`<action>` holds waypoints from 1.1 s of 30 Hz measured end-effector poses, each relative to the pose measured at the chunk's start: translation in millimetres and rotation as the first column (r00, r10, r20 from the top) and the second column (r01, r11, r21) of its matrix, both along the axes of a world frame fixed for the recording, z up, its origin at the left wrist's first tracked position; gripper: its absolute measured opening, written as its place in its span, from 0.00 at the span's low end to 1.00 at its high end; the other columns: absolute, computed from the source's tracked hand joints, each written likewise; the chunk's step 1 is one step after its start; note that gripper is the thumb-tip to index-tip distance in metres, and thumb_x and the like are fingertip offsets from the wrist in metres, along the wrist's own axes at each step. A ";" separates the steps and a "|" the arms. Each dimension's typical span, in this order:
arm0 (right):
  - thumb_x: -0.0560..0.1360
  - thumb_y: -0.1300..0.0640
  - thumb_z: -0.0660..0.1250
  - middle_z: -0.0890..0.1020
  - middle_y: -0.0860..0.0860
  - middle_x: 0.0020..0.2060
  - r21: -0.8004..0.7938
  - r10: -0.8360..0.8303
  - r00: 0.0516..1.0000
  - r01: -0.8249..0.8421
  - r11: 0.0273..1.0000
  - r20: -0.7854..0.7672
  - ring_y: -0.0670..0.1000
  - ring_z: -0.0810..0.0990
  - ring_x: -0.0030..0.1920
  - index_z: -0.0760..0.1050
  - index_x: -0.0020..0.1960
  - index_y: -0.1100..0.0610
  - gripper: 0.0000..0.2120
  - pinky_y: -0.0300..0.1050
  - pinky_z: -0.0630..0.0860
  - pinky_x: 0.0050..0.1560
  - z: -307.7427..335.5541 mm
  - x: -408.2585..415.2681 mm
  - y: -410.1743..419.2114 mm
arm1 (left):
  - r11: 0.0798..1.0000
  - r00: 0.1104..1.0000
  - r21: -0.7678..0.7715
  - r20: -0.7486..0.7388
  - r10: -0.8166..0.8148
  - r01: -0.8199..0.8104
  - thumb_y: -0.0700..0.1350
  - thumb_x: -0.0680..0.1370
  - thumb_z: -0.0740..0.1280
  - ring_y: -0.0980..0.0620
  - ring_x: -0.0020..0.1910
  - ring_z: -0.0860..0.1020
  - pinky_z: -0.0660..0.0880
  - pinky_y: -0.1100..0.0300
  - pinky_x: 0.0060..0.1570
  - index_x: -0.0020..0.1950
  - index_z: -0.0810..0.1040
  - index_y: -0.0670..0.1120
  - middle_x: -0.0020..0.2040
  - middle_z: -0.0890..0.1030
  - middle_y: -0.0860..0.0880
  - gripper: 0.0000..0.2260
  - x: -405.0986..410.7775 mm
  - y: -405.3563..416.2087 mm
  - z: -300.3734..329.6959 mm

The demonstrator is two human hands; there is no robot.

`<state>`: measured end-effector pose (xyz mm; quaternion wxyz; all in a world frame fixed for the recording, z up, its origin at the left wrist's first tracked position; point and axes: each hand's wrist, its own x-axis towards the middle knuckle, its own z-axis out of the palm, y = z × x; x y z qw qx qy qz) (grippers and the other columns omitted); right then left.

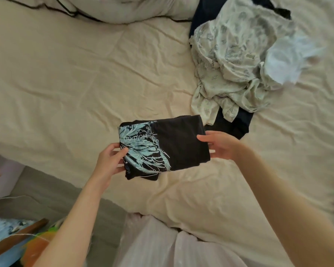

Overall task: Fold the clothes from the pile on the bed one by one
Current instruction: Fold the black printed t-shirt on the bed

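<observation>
Fingers (112,151) of the left hand (109,160) are curled round the left edge of a folded black T-shirt (181,143), the thumb being laid on its pale blue print, while the right edge is pinched by the right hand (220,145), thumb on top and fingers beneath. The bed (85,83), covered by a creased cream sheet, is spread across most of the view. A pile of unfolded clothes (237,64) is heaped on its right side, made up of a pale patterned garment (229,54) over a dark navy one (233,126), with a white piece (285,58) at the right. A white pillow (123,8) is seen at the top edge. The folded T-shirt is held flat just above the sheet, near the bed's front edge and just beside the pile's lower end.
</observation>
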<state>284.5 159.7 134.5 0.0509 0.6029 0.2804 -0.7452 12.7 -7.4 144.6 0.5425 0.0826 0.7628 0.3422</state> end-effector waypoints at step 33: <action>0.78 0.55 0.65 0.80 0.49 0.52 0.364 -0.709 0.685 0.626 0.690 0.168 0.50 0.77 0.52 0.76 0.52 0.52 0.04 0.51 0.73 0.53 125.9 584.6 -322.6 | 0.737 0.721 0.092 0.160 -0.674 0.669 0.39 0.79 0.63 0.47 0.38 0.78 0.76 0.55 0.35 0.49 0.72 0.44 0.47 0.79 0.43 0.01 572.8 -90.0 75.7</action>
